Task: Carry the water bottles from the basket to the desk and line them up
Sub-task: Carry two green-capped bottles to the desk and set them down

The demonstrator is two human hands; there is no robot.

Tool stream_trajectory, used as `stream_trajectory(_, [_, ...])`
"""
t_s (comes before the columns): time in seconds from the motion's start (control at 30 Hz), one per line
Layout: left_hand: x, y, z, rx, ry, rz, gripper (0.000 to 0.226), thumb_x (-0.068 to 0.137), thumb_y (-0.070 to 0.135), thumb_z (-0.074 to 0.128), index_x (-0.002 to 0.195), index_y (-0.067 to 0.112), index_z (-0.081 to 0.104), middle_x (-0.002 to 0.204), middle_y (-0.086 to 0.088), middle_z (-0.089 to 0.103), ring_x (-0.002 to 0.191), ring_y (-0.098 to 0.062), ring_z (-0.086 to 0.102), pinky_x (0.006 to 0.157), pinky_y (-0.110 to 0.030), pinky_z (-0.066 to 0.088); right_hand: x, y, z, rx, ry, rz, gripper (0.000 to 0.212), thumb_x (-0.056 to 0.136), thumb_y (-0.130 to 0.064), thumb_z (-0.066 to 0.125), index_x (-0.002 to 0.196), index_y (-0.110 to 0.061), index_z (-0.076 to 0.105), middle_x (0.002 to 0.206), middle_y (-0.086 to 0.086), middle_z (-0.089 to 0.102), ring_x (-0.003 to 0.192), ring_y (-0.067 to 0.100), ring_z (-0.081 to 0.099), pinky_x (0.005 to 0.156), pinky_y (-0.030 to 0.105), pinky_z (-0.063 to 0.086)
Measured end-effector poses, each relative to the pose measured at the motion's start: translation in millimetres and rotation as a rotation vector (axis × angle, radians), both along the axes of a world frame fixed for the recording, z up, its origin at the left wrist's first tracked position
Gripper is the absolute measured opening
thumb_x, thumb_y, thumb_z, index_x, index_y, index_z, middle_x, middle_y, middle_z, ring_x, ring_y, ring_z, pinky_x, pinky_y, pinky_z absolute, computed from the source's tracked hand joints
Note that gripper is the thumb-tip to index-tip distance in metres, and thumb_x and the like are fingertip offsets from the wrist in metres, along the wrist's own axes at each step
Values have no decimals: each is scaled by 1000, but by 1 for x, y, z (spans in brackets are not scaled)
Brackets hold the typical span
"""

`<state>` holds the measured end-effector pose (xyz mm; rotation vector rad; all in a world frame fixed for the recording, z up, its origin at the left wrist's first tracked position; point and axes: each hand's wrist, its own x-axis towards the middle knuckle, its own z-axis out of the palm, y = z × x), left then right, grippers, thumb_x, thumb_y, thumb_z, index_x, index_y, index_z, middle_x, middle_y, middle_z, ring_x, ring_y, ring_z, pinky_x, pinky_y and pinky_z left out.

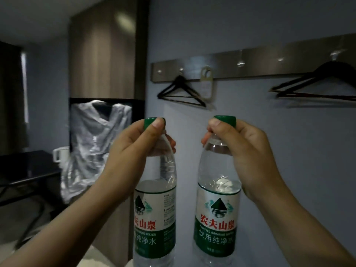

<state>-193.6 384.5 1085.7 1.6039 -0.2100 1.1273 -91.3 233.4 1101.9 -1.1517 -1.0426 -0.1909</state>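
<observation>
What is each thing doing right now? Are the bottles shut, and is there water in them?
left bottle, upright in the air, green cap on, water inside
right bottle, upright in the air, green cap on, water inside
left hand, grips the left bottle's neck
right hand, grips the right bottle's neck
left hanger, hanging from the wall rail
right hanger, hanging from the wall rail
door tag, hanging on a hook

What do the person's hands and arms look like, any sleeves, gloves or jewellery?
The left hand and right hand are ungloved, with no rings, watch or bracelet visible. No sleeves show on the left forearm or right forearm. The thumbnails look short and unpainted.
</observation>
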Motion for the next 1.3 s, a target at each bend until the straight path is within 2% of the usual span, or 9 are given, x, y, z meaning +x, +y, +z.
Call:
stream_trajectory(0.07, [-27, 34, 0, 23, 9, 61, 42, 81, 40, 52, 85, 0, 64, 80, -12, 73, 74, -23, 71, 67, -21, 57, -15, 39, -1, 11, -16, 51, 22, 82, -31, 67, 77, -11, 69, 72, 6, 72, 70, 13, 69, 64, 17, 53])
stream_trajectory(0.17, [-67, 85, 2, 43, 35, 129, 40, 84, 40, 51, 84, 2, 64, 81, -12, 73, 76, -26, 71, 70, -23, 58, -40, 99, -3, -2, -15, 108, 21, 82, -35, 66, 75, -16, 69, 74, 5, 73, 73, 15, 70, 71, 26, 57])
stream_trajectory(0.33, [-124, 161, 2, 56, 29, 217, 41, 89, 40, 54, 85, 0, 64, 79, -13, 72, 72, -25, 70, 69, -25, 57, -82, 189, -5, 35, -3, 237, 20, 81, -32, 66, 73, -14, 69, 71, 6, 72, 66, 10, 68, 62, 16, 52])
stream_trajectory(0.57, [-171, 242, -6, 53, 52, 379, 39, 85, 38, 51, 87, 2, 63, 80, -11, 72, 74, -21, 70, 66, -18, 54, -114, 295, -5, 14, 11, 374, 30, 78, -38, 66, 83, -9, 70, 74, 5, 73, 69, 13, 71, 69, 23, 57])
stream_trajectory(0.67, [-182, 279, -11, 66, 71, 439, 40, 86, 36, 49, 87, -2, 62, 80, -12, 71, 74, -20, 69, 67, -17, 54, -121, 341, -7, 8, -10, 427, 26, 82, -35, 67, 81, -9, 69, 72, 3, 72, 69, 12, 70, 67, 21, 55])
stream_trajectory(0.8, [-189, 327, -15, 85, 82, 517, 47, 83, 42, 48, 88, -3, 61, 81, -13, 70, 76, -24, 69, 70, -19, 55, -122, 405, -13, -3, -32, 494, 25, 82, -36, 64, 79, -12, 68, 72, 2, 72, 71, 11, 70, 71, 24, 57])
stream_trajectory(1.0, [-190, 402, -12, 82, 104, 642, 45, 87, 41, 50, 89, -3, 60, 81, -15, 69, 74, -26, 68, 66, -21, 55, -114, 503, -12, 38, -23, 641, 23, 80, -36, 63, 77, -13, 67, 71, 2, 71, 71, 10, 70, 65, 17, 54])
stream_trajectory(1.13, [-192, 454, -9, 76, 110, 726, 40, 84, 41, 50, 89, 2, 61, 83, -14, 69, 76, -29, 67, 68, -30, 58, -107, 568, -8, 25, -23, 705, 27, 78, -39, 63, 82, -13, 68, 74, 4, 72, 73, 13, 71, 67, 19, 55])
stream_trajectory(1.3, [-195, 517, -13, 64, 105, 829, 38, 84, 41, 50, 85, 6, 63, 81, -13, 69, 75, -30, 67, 66, -28, 58, -105, 645, -9, 2, -54, 739, 27, 83, -37, 62, 84, -11, 67, 75, 3, 73, 73, 13, 71, 72, 28, 58])
